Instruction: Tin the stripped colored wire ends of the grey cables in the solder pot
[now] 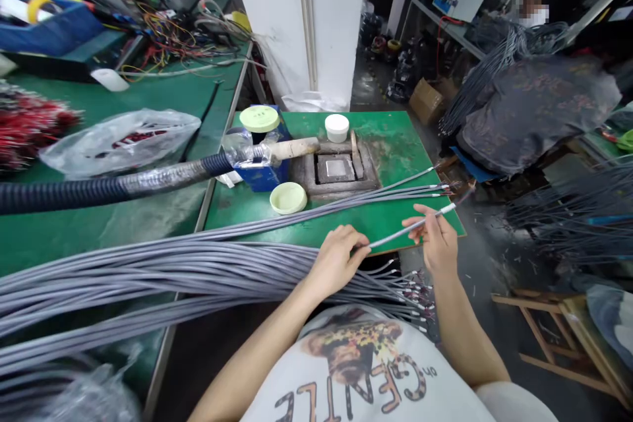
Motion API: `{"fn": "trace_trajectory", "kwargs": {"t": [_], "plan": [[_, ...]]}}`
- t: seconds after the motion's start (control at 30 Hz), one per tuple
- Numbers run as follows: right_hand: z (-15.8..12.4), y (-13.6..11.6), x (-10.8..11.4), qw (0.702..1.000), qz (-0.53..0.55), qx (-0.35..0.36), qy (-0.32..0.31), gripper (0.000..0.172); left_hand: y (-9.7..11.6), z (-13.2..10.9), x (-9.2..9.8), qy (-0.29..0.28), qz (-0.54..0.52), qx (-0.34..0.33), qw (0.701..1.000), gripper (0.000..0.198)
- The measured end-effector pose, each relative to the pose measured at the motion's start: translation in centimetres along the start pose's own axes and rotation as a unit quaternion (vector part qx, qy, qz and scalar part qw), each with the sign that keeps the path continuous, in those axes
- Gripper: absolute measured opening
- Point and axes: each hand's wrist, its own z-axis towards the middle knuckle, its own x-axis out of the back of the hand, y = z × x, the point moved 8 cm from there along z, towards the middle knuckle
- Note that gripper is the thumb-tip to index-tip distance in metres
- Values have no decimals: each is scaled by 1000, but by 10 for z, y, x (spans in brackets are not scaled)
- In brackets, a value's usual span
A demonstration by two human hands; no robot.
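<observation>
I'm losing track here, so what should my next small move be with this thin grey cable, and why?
Probably lay the thin grey cable down beside the grey cables on the green board. Your right hand pinches it near its pale tip, your left hand holds it by the big grey cable bundle, and those others lie side by side, ends pointing the same way.

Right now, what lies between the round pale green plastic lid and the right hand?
Grey sheathed cables on the green mat separate the lid from the right hand; head view.
</observation>
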Motion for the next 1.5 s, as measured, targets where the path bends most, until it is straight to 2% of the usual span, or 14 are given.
{"fn": "trace_trajectory", "kwargs": {"t": [0.07, 0.13, 0.27, 0.37, 0.57, 0.67, 0.77, 0.93, 1.0, 1.13, 1.2, 1.33, 1.5], "plan": [[4, -20, -19, 996, -38, 26, -71, 33, 2, -11, -1, -33, -54, 1, 998, 12], [1, -30, -42, 983, -66, 23, -167, 32, 1, -16, 4, -29, -120, 17, 992, 13], [-12, -31, -75, 944, -92, 3, -317, 33, -12, -16, 27, 73, -252, 84, 961, 15], [-20, -29, -86, 919, -127, 11, -373, 32, -21, -11, 38, 137, -343, 127, 920, 17], [-31, -34, -96, 890, -171, 41, -421, 30, -25, 5, 33, 184, -522, 164, 816, 24], [-34, -38, -101, 882, -184, 51, -432, 29, -24, 12, 32, 200, -565, 155, 785, 24], [-35, -40, -104, 877, -194, 52, -437, 29, -25, 14, 30, 201, -590, 141, 769, 23], [-36, -42, -105, 872, -202, 59, -442, 28, -29, 11, 30, 216, -581, 140, 772, 24], [-34, -42, -105, 880, -191, 56, -432, 27, -28, 9, 31, 226, -574, 143, 774, 25], [-22, -50, -102, 922, -161, 57, -347, 37, -22, 7, 26, 224, -573, 140, 776, 27], [-16, -57, -102, 936, -173, 72, -299, 34, -20, 5, 23, 226, -571, 136, 777, 27], [-10, -69, -106, 939, -209, 127, -243, 18, -25, -1, 21, 255, -562, 131, 776, 23], [-9, -76, -111, 944, -180, 193, -196, 12, -32, -6, 20, 277, -582, 128, 754, 22]]}}
